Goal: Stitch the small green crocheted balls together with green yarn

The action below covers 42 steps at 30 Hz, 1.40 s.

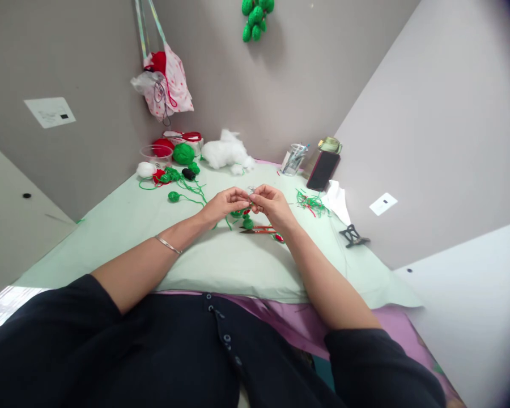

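My left hand and my right hand meet over the middle of the table, both with fingers pinched. What they pinch is too small to make out. Just under the fingertips is a green and red crocheted piece, partly hidden by my left hand. A small green ball lies at its lower edge. Orange-handled thread snips rest on the cloth below my hands, beside a small red, white and green piece near my right wrist.
Yarn balls and a clear tub stand at the back left. White stuffing lies at the back. Rightward are a pen cup, a phone, yarn scraps and a black claw clip.
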### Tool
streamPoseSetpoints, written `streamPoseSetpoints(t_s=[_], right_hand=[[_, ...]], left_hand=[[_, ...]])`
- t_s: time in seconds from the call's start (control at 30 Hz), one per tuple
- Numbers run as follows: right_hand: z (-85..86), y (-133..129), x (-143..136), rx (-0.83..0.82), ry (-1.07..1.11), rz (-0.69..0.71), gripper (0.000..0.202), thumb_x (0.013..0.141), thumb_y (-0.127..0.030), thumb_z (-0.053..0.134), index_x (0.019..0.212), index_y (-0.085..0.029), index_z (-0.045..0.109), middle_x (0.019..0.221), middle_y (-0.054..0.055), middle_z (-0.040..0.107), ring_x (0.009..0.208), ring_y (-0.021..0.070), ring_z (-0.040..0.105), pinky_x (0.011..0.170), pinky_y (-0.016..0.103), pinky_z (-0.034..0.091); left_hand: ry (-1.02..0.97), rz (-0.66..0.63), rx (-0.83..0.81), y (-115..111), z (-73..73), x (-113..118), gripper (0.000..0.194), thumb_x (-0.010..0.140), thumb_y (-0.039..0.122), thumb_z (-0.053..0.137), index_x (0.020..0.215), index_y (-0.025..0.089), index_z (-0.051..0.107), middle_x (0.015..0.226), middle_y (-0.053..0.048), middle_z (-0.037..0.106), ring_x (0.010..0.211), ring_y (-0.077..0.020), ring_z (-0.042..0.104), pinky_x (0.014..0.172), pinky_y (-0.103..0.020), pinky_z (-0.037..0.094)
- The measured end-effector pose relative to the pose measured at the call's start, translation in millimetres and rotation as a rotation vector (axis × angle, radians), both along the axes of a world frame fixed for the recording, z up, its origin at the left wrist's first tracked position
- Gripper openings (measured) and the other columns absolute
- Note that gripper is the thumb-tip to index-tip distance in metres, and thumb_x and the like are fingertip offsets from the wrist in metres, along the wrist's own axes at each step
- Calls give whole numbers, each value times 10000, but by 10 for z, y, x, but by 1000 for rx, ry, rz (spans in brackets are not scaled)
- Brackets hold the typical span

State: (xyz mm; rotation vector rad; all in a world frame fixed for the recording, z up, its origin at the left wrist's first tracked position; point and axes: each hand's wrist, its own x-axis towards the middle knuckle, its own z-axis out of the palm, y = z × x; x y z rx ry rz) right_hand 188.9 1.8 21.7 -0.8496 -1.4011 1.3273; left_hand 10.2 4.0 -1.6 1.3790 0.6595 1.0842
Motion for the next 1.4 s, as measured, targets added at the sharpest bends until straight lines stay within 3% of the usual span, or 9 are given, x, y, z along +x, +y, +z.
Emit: streamPoseSetpoints(t_s=[0.17,0.33,0.5,0.67,0.8,0.9,1.03,1.17,1.4], right_hand=[[8,13,28,-48,21,13,406,614,-408,891,732,-193,568,641,-42,648,515,73,548,513,216,437],[21,26,46,-69,50,-1,416,597,-410,890,747,-195,567,624,-42,632,533,77,547,528,216,447],[-51,11,-17,162,-77,-125,336,697,-421,824,726,-207,567,602,-28,629,559,109,562,565,253,469],[-162,-46,-97,461,-337,-233,256,811,-427,733,755,-217,599,691,-17,637,644,134,596,658,291,499],[-136,-48,-85,494,-330,-249,227,813,-417,733,784,-208,650,803,15,677,733,147,618,719,302,519],[-92,-6,-48,478,-301,-305,241,779,-420,752,755,-196,669,798,13,653,669,124,574,649,283,502],[-79,43,-12,337,-191,-220,275,790,-453,725,796,-188,656,717,-12,639,586,103,562,601,269,503],[-76,57,23,249,-83,-229,301,779,-476,731,816,-193,636,754,-2,663,617,99,576,608,255,527],[-47,68,48,130,-60,-169,275,725,-403,756,844,-187,636,753,7,683,611,96,562,564,240,490]], left_hand=[[-36,34,-28,14,-1,-12,384,679,366,844,862,180,562,766,7,643,747,-157,673,614,-234,422],[50,68,70,10,-19,-12,190,765,343,739,816,170,680,810,-31,664,720,-145,642,655,-264,460],[115,144,80,1,-64,38,120,776,262,681,810,173,754,854,-50,698,757,-149,616,753,-288,468],[-72,77,-122,-6,-43,36,263,762,414,772,775,154,743,853,-80,697,863,-174,627,775,-288,478],[-150,146,-216,7,-35,-6,326,660,414,867,839,162,762,888,-64,699,809,-146,603,724,-265,487],[-153,171,-220,8,-34,-14,322,691,400,850,888,157,772,991,-85,717,856,-154,613,744,-266,500],[-164,117,-220,-2,-27,8,229,788,325,792,878,120,743,932,-78,706,842,-134,625,793,-257,503],[-228,44,-235,7,5,-10,133,899,233,666,870,105,690,812,-36,634,677,-86,563,691,-217,490],[-236,-362,-254,13,93,-127,138,935,222,595,901,107,663,567,40,382,507,-87,386,500,-184,368]])
